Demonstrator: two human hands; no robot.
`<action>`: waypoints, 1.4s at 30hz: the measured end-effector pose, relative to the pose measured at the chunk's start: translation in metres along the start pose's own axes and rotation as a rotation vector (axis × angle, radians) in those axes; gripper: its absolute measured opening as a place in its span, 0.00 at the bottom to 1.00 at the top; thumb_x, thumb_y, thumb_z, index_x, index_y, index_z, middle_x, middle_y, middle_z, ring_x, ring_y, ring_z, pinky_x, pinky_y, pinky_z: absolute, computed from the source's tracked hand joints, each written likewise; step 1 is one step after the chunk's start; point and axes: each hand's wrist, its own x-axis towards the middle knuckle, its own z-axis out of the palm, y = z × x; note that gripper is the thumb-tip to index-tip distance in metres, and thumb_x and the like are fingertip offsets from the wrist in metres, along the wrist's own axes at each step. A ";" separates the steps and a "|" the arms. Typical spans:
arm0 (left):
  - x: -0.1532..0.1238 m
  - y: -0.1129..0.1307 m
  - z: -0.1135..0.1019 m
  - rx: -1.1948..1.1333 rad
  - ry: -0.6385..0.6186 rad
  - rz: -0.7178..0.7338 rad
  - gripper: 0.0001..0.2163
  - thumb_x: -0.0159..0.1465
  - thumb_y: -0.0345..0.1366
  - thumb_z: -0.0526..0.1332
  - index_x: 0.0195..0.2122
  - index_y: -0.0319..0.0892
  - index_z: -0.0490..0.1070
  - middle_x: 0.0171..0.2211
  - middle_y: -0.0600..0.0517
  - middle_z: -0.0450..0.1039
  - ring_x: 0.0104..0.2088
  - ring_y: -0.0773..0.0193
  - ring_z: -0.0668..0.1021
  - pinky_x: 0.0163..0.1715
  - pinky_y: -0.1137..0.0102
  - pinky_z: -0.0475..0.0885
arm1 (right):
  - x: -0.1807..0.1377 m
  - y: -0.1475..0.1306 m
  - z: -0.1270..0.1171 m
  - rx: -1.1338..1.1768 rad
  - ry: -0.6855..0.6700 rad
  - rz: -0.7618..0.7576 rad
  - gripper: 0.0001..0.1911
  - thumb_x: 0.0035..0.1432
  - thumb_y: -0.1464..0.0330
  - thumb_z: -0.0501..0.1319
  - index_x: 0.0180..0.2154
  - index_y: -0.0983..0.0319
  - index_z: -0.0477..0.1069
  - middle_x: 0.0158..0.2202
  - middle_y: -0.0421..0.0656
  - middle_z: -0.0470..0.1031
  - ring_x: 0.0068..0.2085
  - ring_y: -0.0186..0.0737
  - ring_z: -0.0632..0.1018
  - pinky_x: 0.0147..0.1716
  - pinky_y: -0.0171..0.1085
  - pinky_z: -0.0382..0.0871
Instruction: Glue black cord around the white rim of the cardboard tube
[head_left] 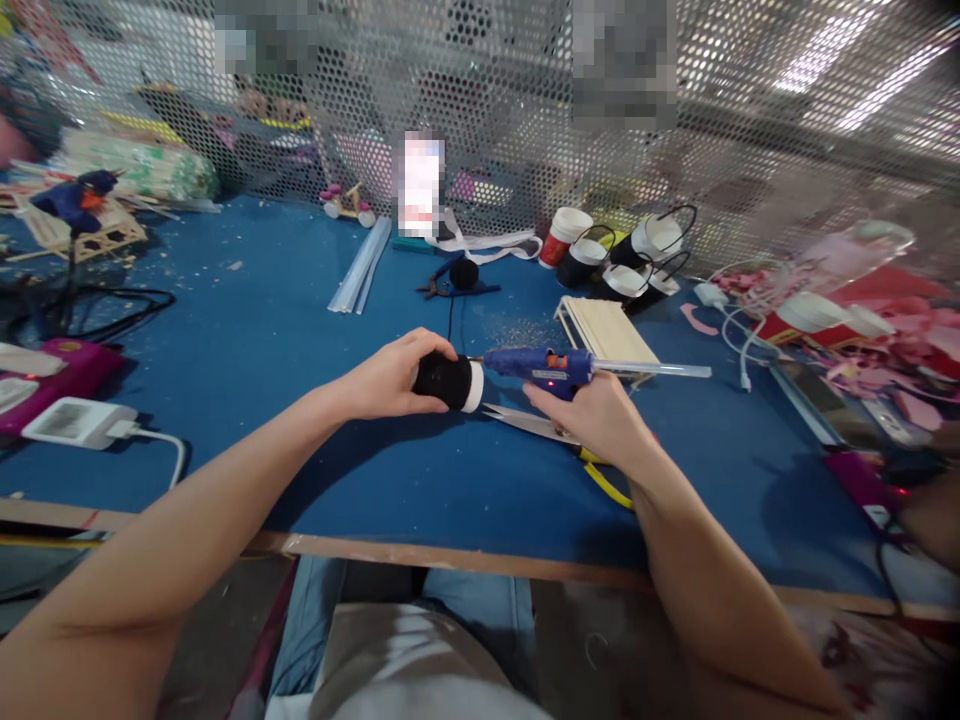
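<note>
My left hand (397, 377) is wrapped round a black-covered cup (444, 381), which lies tilted on its side with its white rim facing right. In my right hand (600, 410) is a blue glue gun (546, 367), its nozzle pointing left and touching or very near the cup by the rim. A clear glue stick (656, 369) juts from the back of the gun, and a small red light glows on its body. Scissors (536, 424) with yellow handles lie below my right hand, partly hidden by it.
Behind my hands lie pliers (476, 289) and clear glue sticks (361, 268). Several cups, among them a red one (562, 238), stand near the mesh. A wooden stick frame (611, 333) sits behind the gun. Power strips (67, 375) and cables flank both sides.
</note>
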 end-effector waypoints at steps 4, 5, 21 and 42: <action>0.000 0.000 0.000 -0.003 0.007 0.011 0.22 0.51 0.38 0.65 0.46 0.43 0.61 0.45 0.48 0.64 0.46 0.58 0.69 0.46 0.64 0.65 | -0.003 0.000 -0.005 -0.020 -0.010 -0.011 0.13 0.49 0.60 0.59 0.19 0.61 0.64 0.16 0.40 0.68 0.22 0.38 0.72 0.20 0.35 0.65; 0.000 0.000 0.000 -0.009 0.006 0.011 0.22 0.51 0.38 0.65 0.46 0.43 0.61 0.45 0.48 0.64 0.46 0.58 0.69 0.45 0.64 0.66 | -0.004 0.000 -0.006 -0.024 -0.022 -0.013 0.14 0.48 0.60 0.59 0.18 0.60 0.63 0.15 0.39 0.68 0.21 0.37 0.71 0.19 0.35 0.64; 0.000 0.000 0.000 -0.016 0.017 -0.031 0.22 0.51 0.39 0.65 0.46 0.43 0.61 0.45 0.48 0.65 0.45 0.58 0.70 0.45 0.65 0.66 | -0.002 0.004 -0.010 0.066 -0.089 0.086 0.16 0.48 0.57 0.59 0.18 0.61 0.64 0.14 0.40 0.68 0.18 0.36 0.71 0.18 0.35 0.65; 0.000 0.001 0.003 -0.182 0.112 -0.163 0.21 0.52 0.40 0.63 0.46 0.42 0.62 0.44 0.48 0.68 0.42 0.59 0.73 0.41 0.64 0.68 | 0.047 0.041 -0.050 -0.222 0.341 0.264 0.20 0.50 0.52 0.54 0.22 0.62 0.66 0.17 0.44 0.71 0.23 0.40 0.73 0.24 0.36 0.63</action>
